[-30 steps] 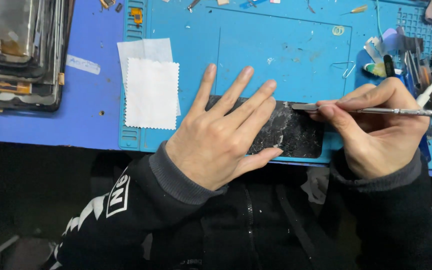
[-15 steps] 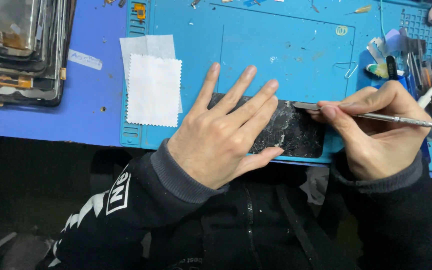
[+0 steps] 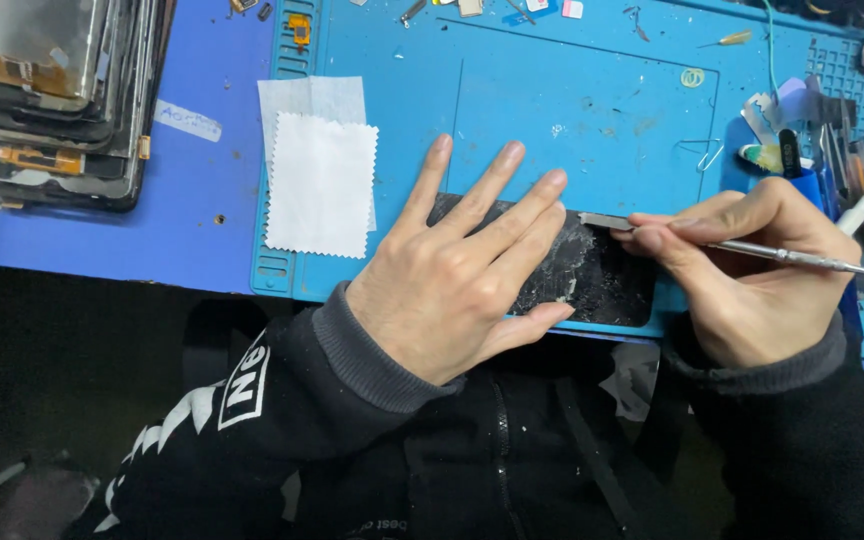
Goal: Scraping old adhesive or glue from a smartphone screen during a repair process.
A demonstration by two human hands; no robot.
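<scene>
A dark phone panel with a cracked, whitish surface [image 3: 602, 275] lies at the near edge of the blue work mat [image 3: 572, 90]. My left hand [image 3: 457, 270] presses flat on its left half, fingers spread. My right hand [image 3: 742, 265] grips a thin metal scraper tool [image 3: 792, 257] like a pen; its flat blade tip [image 3: 597, 220] rests at the panel's far edge, just right of my left fingertips.
Two white cloth wipes [image 3: 320, 175] lie on the mat's left part. A stack of old phone screens [image 3: 47, 95] sits at the far left. Tweezers, tools and small parts [image 3: 832, 130] crowd the right side, and screws and bits line the mat's far edge.
Both hands hold almost the same pose. The scraper tip stays at the panel's far edge, and the view has shifted only slightly.
</scene>
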